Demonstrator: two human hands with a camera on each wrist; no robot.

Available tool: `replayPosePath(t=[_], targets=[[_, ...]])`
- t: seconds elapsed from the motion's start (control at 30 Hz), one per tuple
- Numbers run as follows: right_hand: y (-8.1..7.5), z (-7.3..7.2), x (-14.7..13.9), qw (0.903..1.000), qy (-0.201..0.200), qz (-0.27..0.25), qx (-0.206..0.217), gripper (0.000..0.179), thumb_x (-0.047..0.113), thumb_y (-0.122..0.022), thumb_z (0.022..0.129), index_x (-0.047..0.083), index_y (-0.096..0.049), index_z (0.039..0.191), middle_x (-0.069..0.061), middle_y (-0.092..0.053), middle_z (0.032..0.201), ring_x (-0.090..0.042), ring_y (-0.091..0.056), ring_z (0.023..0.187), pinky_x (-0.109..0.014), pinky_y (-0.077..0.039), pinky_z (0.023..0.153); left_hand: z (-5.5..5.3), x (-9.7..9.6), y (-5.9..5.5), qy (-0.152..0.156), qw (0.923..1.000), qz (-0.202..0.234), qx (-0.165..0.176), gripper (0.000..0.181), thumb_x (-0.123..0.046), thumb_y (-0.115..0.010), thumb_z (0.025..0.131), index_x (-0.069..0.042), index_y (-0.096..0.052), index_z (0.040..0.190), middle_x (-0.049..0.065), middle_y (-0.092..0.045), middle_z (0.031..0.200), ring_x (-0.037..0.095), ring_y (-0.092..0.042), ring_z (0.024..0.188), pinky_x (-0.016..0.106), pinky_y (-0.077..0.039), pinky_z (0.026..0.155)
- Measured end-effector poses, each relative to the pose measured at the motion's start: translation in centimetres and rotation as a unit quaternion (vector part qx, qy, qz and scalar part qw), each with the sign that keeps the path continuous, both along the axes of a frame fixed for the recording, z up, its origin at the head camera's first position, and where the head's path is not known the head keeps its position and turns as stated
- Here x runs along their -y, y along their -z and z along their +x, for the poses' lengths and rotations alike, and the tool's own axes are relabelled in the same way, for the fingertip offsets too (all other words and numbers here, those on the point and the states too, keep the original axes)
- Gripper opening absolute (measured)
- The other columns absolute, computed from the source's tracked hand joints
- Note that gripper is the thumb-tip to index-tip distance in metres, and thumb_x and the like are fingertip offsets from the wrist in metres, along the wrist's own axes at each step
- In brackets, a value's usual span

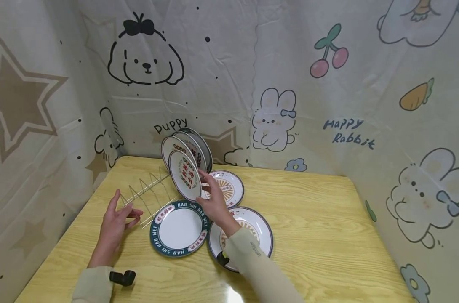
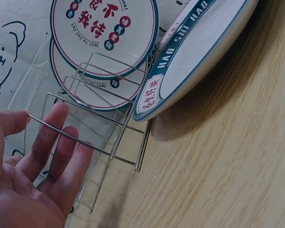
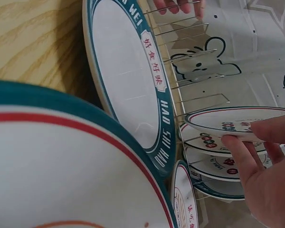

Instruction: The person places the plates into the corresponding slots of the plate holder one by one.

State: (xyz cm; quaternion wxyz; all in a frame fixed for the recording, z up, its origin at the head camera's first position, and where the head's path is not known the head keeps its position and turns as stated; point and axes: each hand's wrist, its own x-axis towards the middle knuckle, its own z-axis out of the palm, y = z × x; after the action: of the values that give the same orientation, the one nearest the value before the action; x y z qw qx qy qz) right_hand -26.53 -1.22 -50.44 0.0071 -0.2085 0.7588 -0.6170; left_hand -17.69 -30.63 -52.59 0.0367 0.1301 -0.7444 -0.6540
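Using the wire rack [image 1: 146, 190] as our landmark. We're gripping one white plate with red characters [image 1: 185, 176] in our right hand [image 1: 217, 204], thumb on the face, fingers underneath, pinching the rim on its right side. We're holding that plate over the rack's far half, just on the near side of the standing plates [image 1: 169, 146] at its far end.

Key relation: the plate is lying up and left of our right hand, which is clearly the nearer one. It's round, so we're going by its plane: standing steep, roughly in line with the standing plates and across the rack's long axis. We aren't able to tell whether its lower rim is touching the rack wires.

Our left hand [image 1: 117, 219] is resting at the rack's near end, fingers loosely bent behind the end wire, thumb tip touching it; no plate there.

We're also seeing a green-rimmed plate [image 1: 180, 229] lying just right of the rack's near half, plus two orange-patterned plates, one [image 1: 229, 183] right of the far end, the other [image 1: 252, 219] farther right of the rack and nearer us, all on the worktop [image 1: 320, 227].
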Motion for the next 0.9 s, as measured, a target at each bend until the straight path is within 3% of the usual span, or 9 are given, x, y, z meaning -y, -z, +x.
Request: replayPosePath(t=[0.23,0.5,0.7,0.9], targets=[[0.5,-0.2,0.7,0.9999,0.002,0.002,-0.015,0.079,-0.019,-0.065,0.086,0.017,-0.045,0.153,-0.014,-0.053,0.143,-0.031,-0.056,0.133,-0.042,-0.049,0.113,0.3,0.0,-0.1,0.0,1.0,0.004,0.003,0.076,-0.041,-0.044,0.111,-0.035,0.008,0.167,-0.015,-0.075,0.092,0.0,-0.068,0.092,0.014,-0.057,0.084],[1.0,-1.0,2.1,0.9999,0.007,0.004,-0.01,0.066,-0.012,-0.066,0.091,0.014,-0.05,0.149,-0.012,-0.055,0.142,-0.03,-0.059,0.131,-0.042,-0.049,0.114,0.4,0.5,-0.1,-0.009,0.9999,-0.004,0.008,0.074,-0.04,-0.043,0.111,-0.037,0.007,0.166,-0.014,-0.075,0.093,0.002,-0.068,0.094,0.014,-0.058,0.084],[1.2,-1.5,2.9,0.9992,0.027,0.0,0.031,0.055,-0.001,-0.065,0.098,0.018,-0.052,0.148,-0.01,-0.057,0.138,-0.028,-0.061,0.127,-0.047,-0.049,0.113,0.4,0.6,-0.4,-0.013,0.9999,-0.004,0.005,0.074,-0.037,-0.044,0.111,-0.038,0.005,0.166,-0.013,-0.076,0.092,0.003,-0.069,0.094,0.015,-0.058,0.084],[1.8,-1.6,3.4,0.9953,0.072,-0.023,0.061,0.045,0.003,-0.065,0.1,0.018,-0.058,0.142,-0.007,-0.061,0.135,-0.025,-0.063,0.124,-0.034,-0.055,0.103,0.1,0.1,-0.3,-0.016,0.9998,0.005,0.003,0.074,-0.037,-0.045,0.111,-0.038,0.003,0.167,-0.013,-0.076,0.094,0.001,-0.068,0.093,0.017,-0.059,0.085]])
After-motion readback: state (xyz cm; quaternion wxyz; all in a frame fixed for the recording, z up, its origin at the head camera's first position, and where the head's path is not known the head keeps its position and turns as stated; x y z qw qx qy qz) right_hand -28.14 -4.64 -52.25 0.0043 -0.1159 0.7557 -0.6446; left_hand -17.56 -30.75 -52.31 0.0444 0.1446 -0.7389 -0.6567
